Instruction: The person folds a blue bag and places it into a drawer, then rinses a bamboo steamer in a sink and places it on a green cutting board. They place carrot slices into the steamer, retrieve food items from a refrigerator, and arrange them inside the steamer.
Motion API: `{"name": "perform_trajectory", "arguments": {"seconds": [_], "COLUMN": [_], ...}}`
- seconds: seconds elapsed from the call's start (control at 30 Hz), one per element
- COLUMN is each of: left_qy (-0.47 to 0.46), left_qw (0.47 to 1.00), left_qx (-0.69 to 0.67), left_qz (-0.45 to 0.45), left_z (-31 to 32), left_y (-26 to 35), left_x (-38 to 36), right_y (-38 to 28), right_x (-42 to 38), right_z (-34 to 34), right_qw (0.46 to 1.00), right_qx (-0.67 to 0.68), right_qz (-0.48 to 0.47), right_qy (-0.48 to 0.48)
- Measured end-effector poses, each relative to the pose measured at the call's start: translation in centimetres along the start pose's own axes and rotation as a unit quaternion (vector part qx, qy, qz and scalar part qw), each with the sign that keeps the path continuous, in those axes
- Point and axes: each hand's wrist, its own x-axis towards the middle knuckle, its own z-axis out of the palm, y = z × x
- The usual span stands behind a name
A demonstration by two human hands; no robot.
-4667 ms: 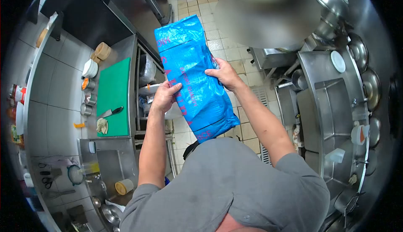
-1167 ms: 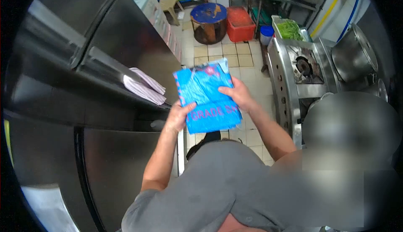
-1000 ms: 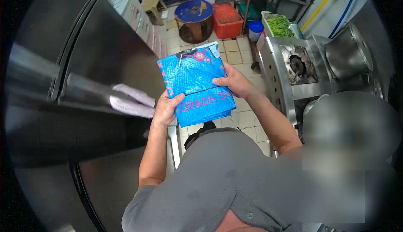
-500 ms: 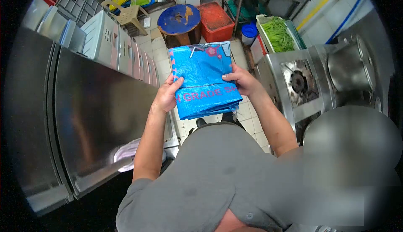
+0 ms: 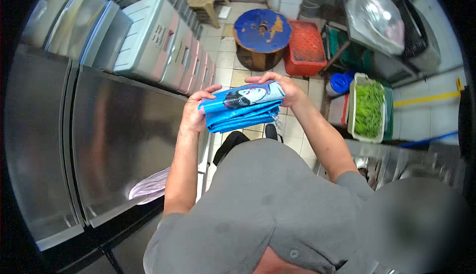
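A blue woven plastic sack (image 5: 243,117), folded into a thick layered bundle, is held in front of my belly. Its top face carries a printed face and dark hair, and the stacked folds point toward me. My left hand (image 5: 197,108) grips the left end, fingers over the top. At the right end my right hand (image 5: 280,86) has hold of the far corner, with some of its fingers behind the bundle. A frayed whitish edge hangs near the right side.
Steel fridge doors (image 5: 124,140) stand on my left, with plastic drawers (image 5: 148,41) beyond. Ahead are a blue-topped round stool (image 5: 262,28) and a red crate (image 5: 303,46). A basket of green vegetables (image 5: 369,110) sits right, near the steel stove (image 5: 396,162).
The sack has gone from half-folded, with its lettering facing up, to a smaller, thicker bundle with the printed face on top. My view has turned right, and both hands still hold it.
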Motion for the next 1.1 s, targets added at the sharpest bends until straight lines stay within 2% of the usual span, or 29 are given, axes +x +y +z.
{"name": "perform_trajectory", "arguments": {"seconds": [0.07,0.1,0.17,0.2,0.23,0.27,0.3,0.37,0.4,0.43,0.47,0.5,0.57,0.6,0.63,0.7,0.73,0.77,0.83,0.87,0.9,0.93,0.97,1.0,1.03,1.1], "left_qy": [0.018,0.031,0.192,0.194,0.215,0.217,0.216,0.2,0.18,0.167,0.165,0.168,0.188,0.205,0.215,0.155,0.237,0.203,0.269,0.432,0.562,0.561,0.543,0.537,0.53,0.521], "left_qw": [0.998,0.997,0.975,0.974,0.965,0.955,0.943,0.947,0.953,0.946,0.952,0.955,0.951,0.948,0.944,0.953,0.936,0.931,0.88,0.805,0.667,0.575,0.453,0.424,0.395,0.305], "left_qx": [-0.006,-0.004,-0.114,-0.114,-0.149,-0.196,-0.246,-0.248,-0.24,-0.277,-0.256,-0.239,-0.245,-0.244,-0.249,-0.252,-0.233,-0.205,-0.103,0.112,0.317,0.449,0.611,0.649,0.684,0.771], "left_qz": [0.054,0.073,-0.026,-0.013,-0.018,-0.037,-0.057,-0.041,-0.034,-0.038,-0.042,-0.045,-0.033,-0.029,-0.005,0.065,0.118,0.223,0.377,0.391,0.373,0.391,0.357,0.334,0.308,0.203], "left_z": [-3.1,-5.1,-8.3,-7.2,-11.5,-11.5,-10.8,-9.8,-9.2,-8.3,-7.7,-7.8,-10.6,-12.0,-12.9,-13.3,-9.4,-7.7,-6.6,-6.1,-6.0,-7.0,-6.5,-6.6,-7.0,-8.3], "left_y": [-0.5,-0.6,0.1,0.6,-1.5,-0.8,0.3,2.1,3.4,4.8,6.0,6.8,6.8,7.3,8.3,9.9,14.0,16.1,17.8,18.6,19.3,19.8,21.7,23.3,24.8,28.4], "left_x": [1.3,1.9,3.0,3.6,4.2,4.3,5.1,6.8,7.9,8.8,9.6,10.0,11.0,10.9,10.4,9.8,10.2,9.9,10.5,11.5,12.8,13.6,14.2,15.6,17.2,20.4], "right_y": [-1.4,-2.4,-3.2,-3.9,-4.5,-5.1,-5.6,-7.1,-7.3,-7.3,-7.3,-7.3,-7.5,-6.6,-6.7,-6.9,-7.3,-7.3,-7.0,-7.1,-7.1,-6.8,-6.5,-5.8,-5.5,-5.4], "right_x": [3.3,4.5,7.5,9.1,10.3,11.2,12.8,16.5,18.3,20.1,21.8,23.5,26.5,28.6,30.8,35.7,37.8,40.6,47.6,50.8,53.9,56.7,59.6,62.5,64.1,67.0], "right_z": [-0.7,-0.9,-1.1,0.2,1.5,1.1,1.1,3.7,3.8,3.6,3.5,4.0,5.1,3.6,3.7,3.6,4.5,4.4,3.9,4.7,5.5,6.0,6.6,6.2,6.1,5.8], "right_qw": [0.999,0.996,0.973,0.953,0.928,0.938,0.93,0.811,0.805,0.763,0.709,0.707,0.787,0.807,0.868,0.863,0.92,0.921,0.949,0.959,0.966,0.96,0.951,0.915,0.915,0.825], "right_qx": [-0.016,-0.087,-0.223,-0.29,-0.356,-0.31,-0.32,-0.562,-0.569,-0.636,-0.689,-0.69,-0.605,-0.58,-0.486,-0.482,-0.383,-0.38,-0.302,-0.263,-0.224,-0.246,-0.267,-0.372,-0.367,-0.529], "right_qz": [-0.007,0.011,0.038,0.06,0.079,0.091,0.126,0.121,0.121,0.019,-0.082,-0.081,-0.083,-0.088,-0.067,-0.132,-0.066,-0.06,-0.054,-0.009,0.035,0.071,0.106,0.099,0.106,0.12], "right_qy": [-0.049,0.005,-0.055,-0.066,-0.073,-0.124,-0.132,-0.106,-0.114,-0.119,-0.124,-0.137,-0.092,-0.072,-0.08,-0.073,-0.056,-0.062,-0.078,-0.102,-0.125,-0.117,-0.112,-0.121,-0.134,-0.16]}}
